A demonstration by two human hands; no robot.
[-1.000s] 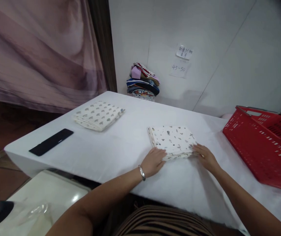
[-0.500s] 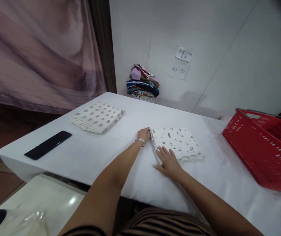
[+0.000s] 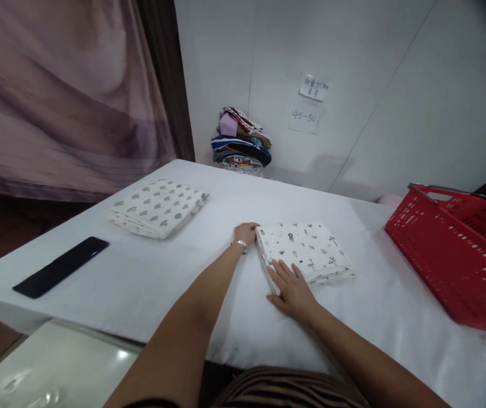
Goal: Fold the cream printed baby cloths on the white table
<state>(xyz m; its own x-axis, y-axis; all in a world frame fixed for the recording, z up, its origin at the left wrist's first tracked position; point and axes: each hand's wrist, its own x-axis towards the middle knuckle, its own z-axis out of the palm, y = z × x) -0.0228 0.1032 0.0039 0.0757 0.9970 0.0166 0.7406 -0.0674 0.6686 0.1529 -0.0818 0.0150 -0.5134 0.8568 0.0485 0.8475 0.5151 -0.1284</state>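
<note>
Cloth (image 3: 305,249) with small printed motifs lies folded on the table (image 3: 141,283), left of the red basket (image 3: 451,266). The left hand (image 3: 245,233) meets the cloth's far left corner, fingers curled, whether pinching I cannot tell; the right hand (image 3: 296,292) lies over the near left corner, fingers extended and parted.

The folded cloth (image 3: 311,243) is white, scattered with small motifs in grey and dark tones – palm trees among them – while the second cloth (image 3: 160,209) is off-white with rows of grey shapes and a few green ones. The tablecloth (image 3: 162,277) is plain white, the basket (image 3: 447,266) solid red, the flat slab (image 3: 61,267) black, the curtain (image 3: 56,96) dusky pink, the striped top (image 3: 285,386) brown and black
</note>
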